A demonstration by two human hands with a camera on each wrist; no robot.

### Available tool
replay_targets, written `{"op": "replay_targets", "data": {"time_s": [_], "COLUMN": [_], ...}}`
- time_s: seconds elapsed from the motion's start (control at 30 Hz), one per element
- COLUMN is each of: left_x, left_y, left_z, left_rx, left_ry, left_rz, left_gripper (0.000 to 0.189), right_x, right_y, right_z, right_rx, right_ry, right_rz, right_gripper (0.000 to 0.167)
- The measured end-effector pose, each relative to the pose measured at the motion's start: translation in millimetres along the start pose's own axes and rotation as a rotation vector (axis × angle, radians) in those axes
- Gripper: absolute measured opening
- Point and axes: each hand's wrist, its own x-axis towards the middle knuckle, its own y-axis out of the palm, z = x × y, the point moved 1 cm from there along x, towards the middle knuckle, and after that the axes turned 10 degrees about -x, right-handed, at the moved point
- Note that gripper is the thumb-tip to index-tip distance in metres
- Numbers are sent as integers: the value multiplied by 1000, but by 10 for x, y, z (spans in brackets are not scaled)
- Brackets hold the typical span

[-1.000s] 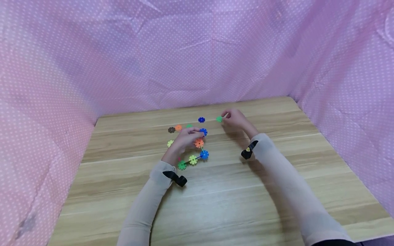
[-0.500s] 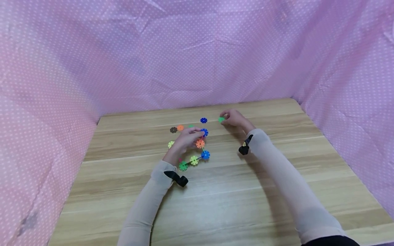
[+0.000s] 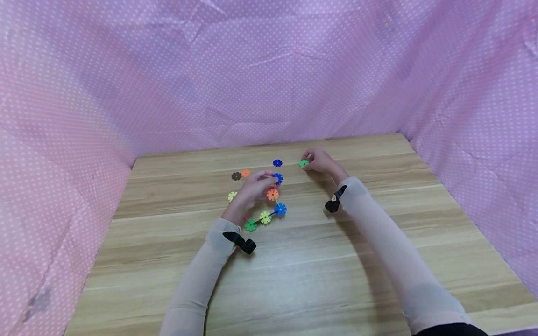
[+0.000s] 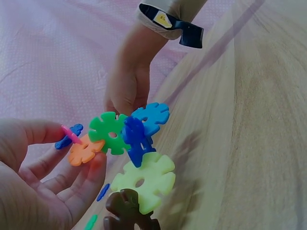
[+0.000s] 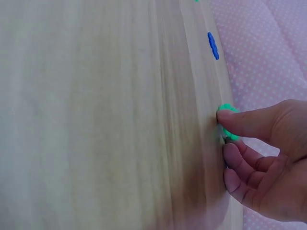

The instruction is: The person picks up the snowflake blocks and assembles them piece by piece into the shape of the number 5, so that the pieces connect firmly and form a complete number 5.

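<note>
My left hand (image 3: pixel 254 189) holds one end of a chain of interlocked notched plastic discs. In the left wrist view its thumb and fingers are around a pink disc (image 4: pixel 72 135), an orange disc (image 4: pixel 86 149) and a blue disc. Farther along the chain come a green disc (image 4: pixel 108 129), blue ones, a yellow-green disc (image 4: pixel 160 179) and a brown disc (image 4: pixel 125 206). Over the far part of the table, my right hand (image 3: pixel 320 161) pinches a single green disc (image 3: pixel 304 163) between thumb and fingers, apart from the chain. Part of the chain is hidden behind the left hand.
Loose discs lie near the left hand: a brown one (image 3: pixel 237 176), an orange one (image 3: pixel 245 173) and a yellow-green one (image 3: pixel 232 196). A dark blue disc (image 3: pixel 277 163) lies between the hands, farther back. Pink dotted cloth (image 3: pixel 269 84) surrounds the wooden table (image 3: pixel 319 280).
My right hand has shifted slightly with the green disc, which now shows more of its face. The left hand keeps its hold on the chain almost unmoved.
</note>
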Motion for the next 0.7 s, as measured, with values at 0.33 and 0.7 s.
{"op": "replay_targets", "data": {"time_s": [0.33,0.7], "left_x": [8,40], "left_y": [-8,-51], "left_z": [-8,-15], "left_rx": [-63,-123], "left_ry": [11,-1], "left_rz": [-38,-99], "left_gripper": [23,25], "right_x": [-267,-522], "right_y": [114,363], "right_z": [112,559], "right_rx": [214,471], "right_ry": [30,-120], "right_rz": [2,-75], "right_gripper": [25,21]}}
